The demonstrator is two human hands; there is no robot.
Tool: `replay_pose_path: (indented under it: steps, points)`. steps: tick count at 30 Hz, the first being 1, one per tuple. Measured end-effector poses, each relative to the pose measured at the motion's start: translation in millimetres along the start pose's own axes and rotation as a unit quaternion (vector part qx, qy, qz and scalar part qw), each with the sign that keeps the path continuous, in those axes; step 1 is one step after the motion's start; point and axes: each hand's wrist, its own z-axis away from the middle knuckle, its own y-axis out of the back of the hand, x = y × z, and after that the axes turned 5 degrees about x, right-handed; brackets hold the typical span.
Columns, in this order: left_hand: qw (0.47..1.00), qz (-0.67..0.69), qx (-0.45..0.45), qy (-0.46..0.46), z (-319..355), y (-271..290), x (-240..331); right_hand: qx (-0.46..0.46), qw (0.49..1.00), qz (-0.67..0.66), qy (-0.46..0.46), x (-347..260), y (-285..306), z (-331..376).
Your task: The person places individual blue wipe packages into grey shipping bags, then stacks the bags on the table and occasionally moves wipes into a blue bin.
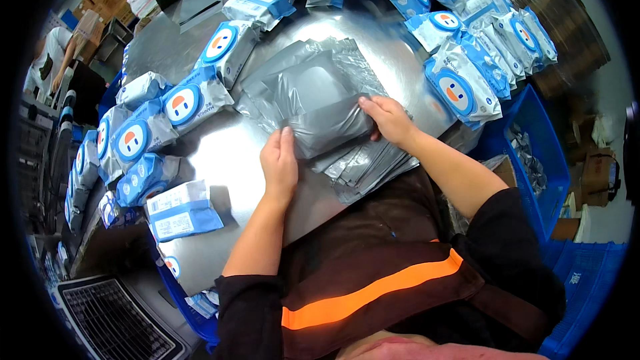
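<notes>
Grey mailer bag [327, 130] between hands, left hand [280, 163] flat on it, right hand [390, 120] pinching its edge

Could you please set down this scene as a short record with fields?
Surface: shiny metal table
Left hand: flat, fingertips on the edge of the top grey mailer bag
Right hand: gripping that bag's right edge
Under the bag: a fanned stack of grey bags
Around: blue-and-white soft packs ringing the table
Lying label-up: one pack by the left forearm
Right side: blue crate
Far left: another person's arm
</notes>
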Motion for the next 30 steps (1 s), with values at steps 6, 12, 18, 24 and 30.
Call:
replay_pose_path:
  steps: [6,12,18,24,30]
  points:
    - [0.986,-0.162,-0.002,-0.025,-7.9,-17.2,-18.0,0.062,0.950,0.298,0.066,0.4,-19.0,-28.0]
    - [0.966,-0.208,0.003,-0.152,0.6,-8.6,-26.2,0.062,0.975,0.200,0.075,-53.0,-45.9,6.0]
    - [0.947,-0.205,0.012,-0.247,0.3,-5.8,-20.2,-0.030,0.965,-0.259,0.015,-28.2,-3.5,48.7]
    - [0.919,-0.375,0.061,-0.105,-49.7,14.0,-66.6,0.153,0.925,-0.331,0.105,31.8,185.1,186.4]
    - [0.892,-0.410,-0.064,-0.179,-63.5,-40.9,-54.2,0.673,0.739,-0.009,-0.002,85.7,390.3,264.2]
